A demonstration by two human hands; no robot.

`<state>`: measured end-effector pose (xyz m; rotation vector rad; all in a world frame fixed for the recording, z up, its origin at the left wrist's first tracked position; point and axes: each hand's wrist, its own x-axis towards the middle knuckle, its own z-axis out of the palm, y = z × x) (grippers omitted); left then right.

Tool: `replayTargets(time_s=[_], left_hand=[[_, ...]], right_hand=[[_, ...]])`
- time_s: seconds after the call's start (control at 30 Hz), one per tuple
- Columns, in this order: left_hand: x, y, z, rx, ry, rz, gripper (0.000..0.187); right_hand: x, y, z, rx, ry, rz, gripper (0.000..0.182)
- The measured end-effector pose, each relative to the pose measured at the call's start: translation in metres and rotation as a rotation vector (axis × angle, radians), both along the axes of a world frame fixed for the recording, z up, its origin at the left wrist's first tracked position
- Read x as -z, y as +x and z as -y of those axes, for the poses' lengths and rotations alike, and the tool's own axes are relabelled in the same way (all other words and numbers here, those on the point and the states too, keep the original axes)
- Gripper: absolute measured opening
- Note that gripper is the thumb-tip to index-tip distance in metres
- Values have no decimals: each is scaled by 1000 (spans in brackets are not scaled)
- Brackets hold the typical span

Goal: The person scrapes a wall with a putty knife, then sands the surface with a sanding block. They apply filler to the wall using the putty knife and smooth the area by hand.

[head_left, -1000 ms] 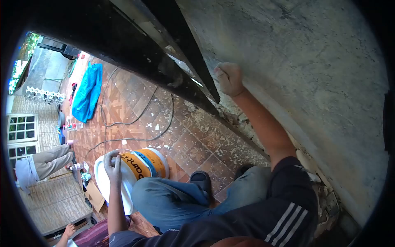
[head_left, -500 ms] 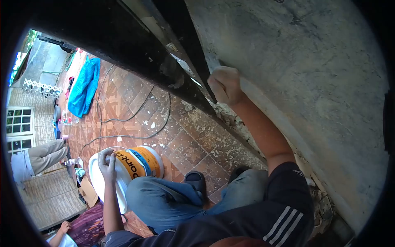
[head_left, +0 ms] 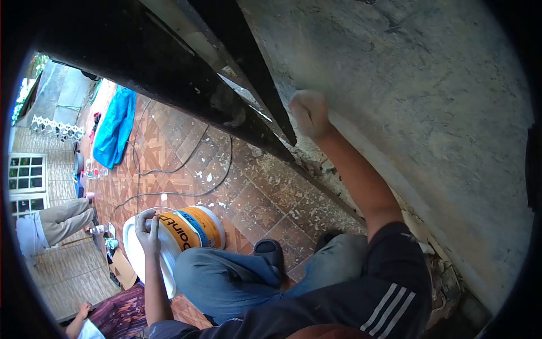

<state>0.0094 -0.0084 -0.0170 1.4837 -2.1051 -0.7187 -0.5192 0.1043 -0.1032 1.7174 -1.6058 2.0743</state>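
My right hand (head_left: 311, 113) is a dusty fist against the grey plastered wall (head_left: 423, 113), just beside a black metal frame (head_left: 257, 73). Whatever it may grip is hidden, and the hand is slightly blurred. My left hand (head_left: 148, 230), also whitened with dust, is at the white and orange paint bucket (head_left: 195, 229) left of my knee. Its fingers are curled in with the thumb close by; I cannot make out what is between them. The bucket's printed label faces up toward me, partly covered by that hand.
Pale flakes litter the brown tiled floor (head_left: 257, 198). A dark cable (head_left: 186, 195) loops across it, past a blue tarp (head_left: 116, 127). One person in light trousers (head_left: 65, 220) stands at the left; another person's hand (head_left: 84, 309) shows at lower left. A thick black beam (head_left: 186, 79) crosses overhead.
My right fist has shifted slightly along the wall, a little away from the black frame. The view has tilted slightly; my left hand stays at the bucket.
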Motion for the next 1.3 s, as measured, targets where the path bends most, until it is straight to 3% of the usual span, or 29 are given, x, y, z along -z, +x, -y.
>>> replayTargets(time_s=[0.23,0.33,0.5,0.53,0.63,0.67,0.77,0.8,0.87,0.9,1.0,1.13,1.2,1.3], left_hand=[[3,7,4,69,-46,30,20],[2,4,0,80,-32,58,20],[-1,-1,0,19,-25,-4,17],[-1,1,-1,21,-26,2,17],[6,12,-2,38,-14,18,16],[5,9,6,47,-29,27,16],[2,6,3,1,5,-15,15],[1,5,3,28,-54,55,14],[2,0,0,13,-22,12,15],[-3,-7,-2,6,-15,44,15],[5,3,6,-26,-14,74,15],[-17,-42,-2,265,-172,621,14],[-6,-71,-2,524,-161,591,26],[0,-157,-33,876,109,410,32]], right_hand=[[-21,14,-13,-98,-235,-124,11],[24,2,0,10,-56,-102,11],[-24,17,-20,-102,-142,-179,15],[1,7,-5,-85,-163,-149,16],[64,-9,8,-62,128,233,17],[39,13,-3,48,2,-7,17],[-27,34,-34,-110,-88,-141,17],[-11,20,-26,-88,-120,-185,19],[37,-1,-24,-15,83,-4,20],[33,-1,-24,27,173,85,20],[34,24,-45,-24,144,-107,23],[-22,41,-74,-45,127,-220,21],[-47,57,-85,-61,70,-224,19],[-21,47,-78,-63,0,-260,24]])
